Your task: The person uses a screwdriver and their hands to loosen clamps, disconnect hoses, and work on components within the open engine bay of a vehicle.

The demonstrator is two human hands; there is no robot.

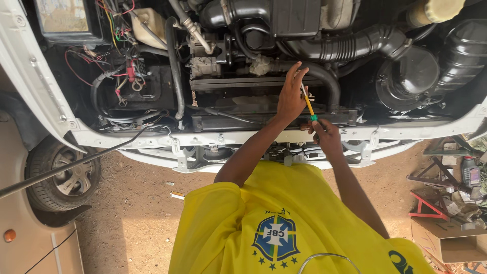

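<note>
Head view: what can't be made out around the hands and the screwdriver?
- Screwdriver tip: hidden behind the left hand, so what it meets is unclear.
- Right hand grip: handle end covered by its fingers.
- Engine bay: far side cut off by the top edge.
- Front wheel: partly covered by the bumper corner.
</note>
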